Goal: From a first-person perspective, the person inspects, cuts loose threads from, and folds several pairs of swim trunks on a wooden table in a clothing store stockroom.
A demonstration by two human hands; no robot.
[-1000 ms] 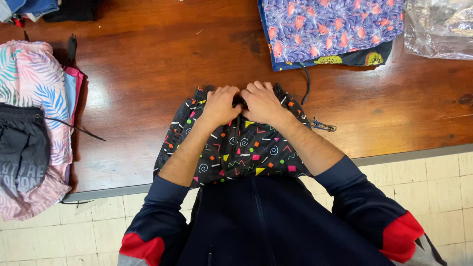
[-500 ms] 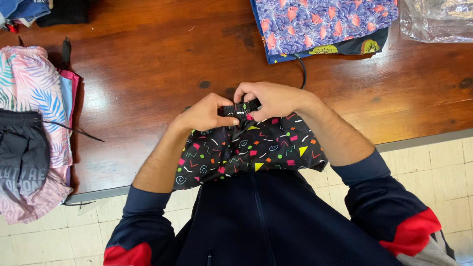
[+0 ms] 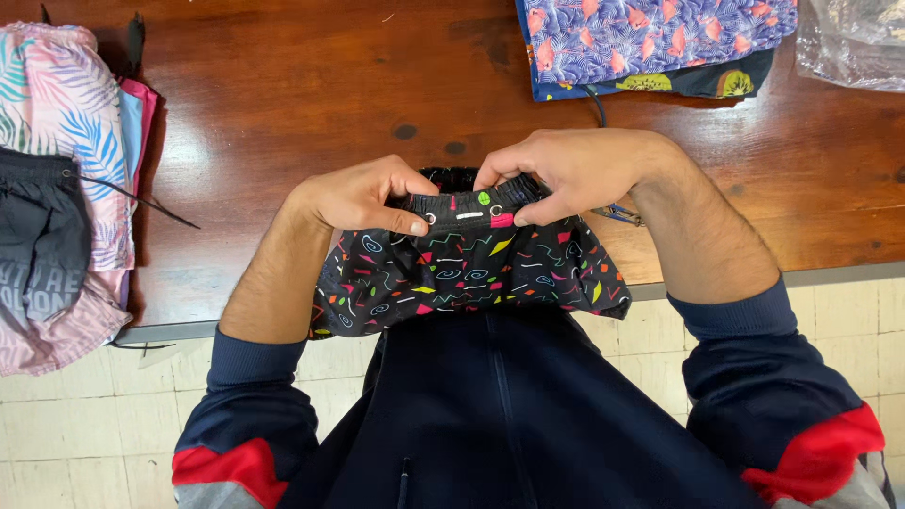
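Both hands pinch the waistband of the black patterned shorts: the left hand closes thumb against fingers beside one metal eyelet, and the right hand does the same beside the other eyelet, with the band held taut between them. The shorts lie at the near edge of the wooden table, waistband raised toward the camera and the legs draped over the edge against the person's dark blue jacket. Judged from this hold, a pinch limited to the upper layer of fabric could let the waistband slip free on one side, and the overhanging portion could then drag the garment off the edge toward the tiled floor. A drawstring end shows just beyond the right hand, and it could snag under the wrist. To the person's left, a pink leaf-print garment lies with a dark grey garment on top of it, both well apart from the hands. At the far right, blue flamingo-print fabric lies folded, with a clear plastic bag beside it. The table is dark, glossy and bordered by a grey edge strip.
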